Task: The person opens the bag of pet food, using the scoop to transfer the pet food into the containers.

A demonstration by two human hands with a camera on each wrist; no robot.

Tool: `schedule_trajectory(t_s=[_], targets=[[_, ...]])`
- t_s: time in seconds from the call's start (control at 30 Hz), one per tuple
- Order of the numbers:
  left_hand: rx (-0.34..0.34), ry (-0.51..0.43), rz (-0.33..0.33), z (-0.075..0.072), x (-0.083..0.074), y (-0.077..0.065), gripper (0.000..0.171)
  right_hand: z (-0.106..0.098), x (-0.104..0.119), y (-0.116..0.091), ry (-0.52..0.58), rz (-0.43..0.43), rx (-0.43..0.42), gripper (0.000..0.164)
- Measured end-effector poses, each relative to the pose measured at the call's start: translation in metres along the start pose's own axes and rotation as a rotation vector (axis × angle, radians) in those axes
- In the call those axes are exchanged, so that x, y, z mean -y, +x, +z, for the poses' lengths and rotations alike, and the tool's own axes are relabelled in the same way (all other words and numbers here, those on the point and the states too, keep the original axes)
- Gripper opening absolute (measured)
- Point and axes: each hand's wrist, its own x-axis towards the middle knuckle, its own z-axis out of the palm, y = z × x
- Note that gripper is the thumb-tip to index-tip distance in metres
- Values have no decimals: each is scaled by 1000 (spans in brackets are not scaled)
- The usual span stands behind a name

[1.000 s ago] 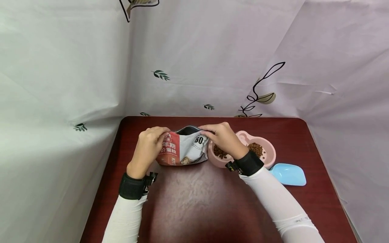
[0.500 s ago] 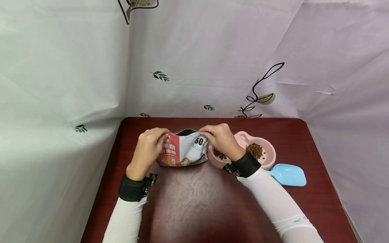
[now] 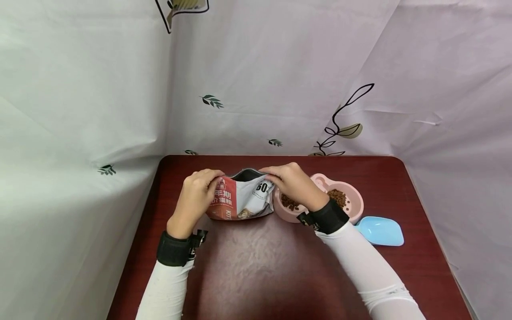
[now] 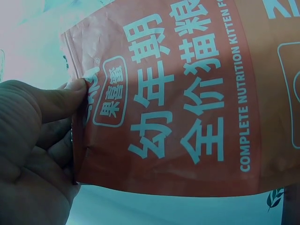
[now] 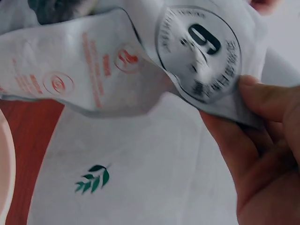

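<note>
A red and grey bag of kitten food (image 3: 244, 198) stands on the dark red table, its mouth gaping at the top. My left hand (image 3: 194, 195) pinches the bag's upper left corner, and in the left wrist view the thumb (image 4: 65, 98) presses on the printed front. At the upper right corner my right hand (image 3: 294, 183) pinches the bag as well. The right wrist view shows the thumb (image 5: 267, 101) on the front and fingers behind the edge. The bag's inside shows only as a dark gap, so its contents are hidden.
To the right of the bag sits a pink double bowl (image 3: 354, 195) with brown kibble (image 3: 337, 197) in both parts, partly covered by my right forearm. A light blue scoop (image 3: 382, 231) lies beside it. White patterned cloth (image 3: 256, 89) hangs behind the table (image 3: 248, 275).
Both hands keep hold of the bag's top corners. The mouth narrowed, then gaped a little wider again, as my right hand shifted slightly right, then left at the fingertips.
</note>
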Motion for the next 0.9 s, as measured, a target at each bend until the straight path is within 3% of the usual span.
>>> schedule_trajectory(t_s=[0.17,0.5,0.63,0.9], targets=[[1,-1,-7,-1,1,-1,11,-5,-2,-1,-18,-13,66,32],[6,0,0,-1,0,0,11,-3,9,0,-69,58,64,50],[7,-1,-3,0,1,-1,11,1,16,6,-89,23,77,56],[1,-2,-11,-1,2,-1,10,8,13,12,-108,-73,-10,37]])
